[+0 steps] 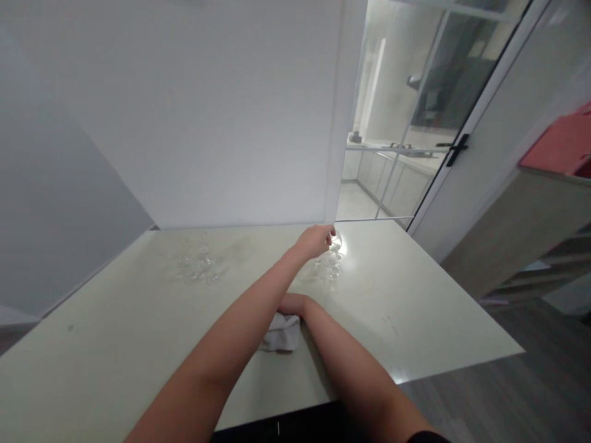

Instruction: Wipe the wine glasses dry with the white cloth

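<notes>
My left hand (317,240) reaches across to the far side of the table, its fingers curled closed at the rim of a clear glass (338,242). Just in front of that glass stand more clear glass pieces (329,268), blurred by glare. Nearer to me, my right hand (290,303) is at a crumpled light grey cloth (284,333). My left forearm crosses over it and hides its fingers. Farther left, a cluster of several clear glass pieces (198,267) sits on the table; their exact shapes are hard to make out.
The pale, glossy table (115,351) meets a white wall (240,111) at the back. To the right are a glass-paned door with a black handle (457,149), a wooden shelf unit (521,215) and a red box (556,144). The table's right edge drops to a dark floor.
</notes>
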### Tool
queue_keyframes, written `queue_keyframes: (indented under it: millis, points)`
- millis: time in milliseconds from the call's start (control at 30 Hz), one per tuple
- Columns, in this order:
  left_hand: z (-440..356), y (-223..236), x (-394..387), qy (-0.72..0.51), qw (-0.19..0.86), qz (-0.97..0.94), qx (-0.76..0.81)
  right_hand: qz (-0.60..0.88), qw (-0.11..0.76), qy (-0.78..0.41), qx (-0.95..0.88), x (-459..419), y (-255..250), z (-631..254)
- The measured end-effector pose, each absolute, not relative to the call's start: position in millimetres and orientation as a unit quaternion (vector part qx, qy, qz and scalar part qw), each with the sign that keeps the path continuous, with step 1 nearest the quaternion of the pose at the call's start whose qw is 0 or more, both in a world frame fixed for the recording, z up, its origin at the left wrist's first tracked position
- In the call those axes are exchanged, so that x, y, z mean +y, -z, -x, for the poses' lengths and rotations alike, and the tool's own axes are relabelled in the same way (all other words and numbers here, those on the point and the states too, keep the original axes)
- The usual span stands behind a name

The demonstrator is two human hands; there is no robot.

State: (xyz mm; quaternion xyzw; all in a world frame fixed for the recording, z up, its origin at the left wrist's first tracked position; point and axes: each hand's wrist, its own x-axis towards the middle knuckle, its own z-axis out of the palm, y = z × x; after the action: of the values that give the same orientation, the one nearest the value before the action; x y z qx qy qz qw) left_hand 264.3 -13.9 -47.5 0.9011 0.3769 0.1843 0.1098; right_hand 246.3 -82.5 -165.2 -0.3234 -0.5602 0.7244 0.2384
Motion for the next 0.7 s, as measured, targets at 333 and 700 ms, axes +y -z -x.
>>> queue_keyframes:
  millis: [333, 700]
  points:
    - [-107.5, 35.1, -56.5, -0.259, 0.111, -0.766, 0.578, 0.32, 0.183, -0.762, -0.533, -82.1, 191.8, -248.3]
    - [-8.3, 44.3, -94.3, -0.171, 0.051, -0.701, 0.69, 0.381, 0.178, -0.77, -0.479, -86.2, 186.0, -255.3]
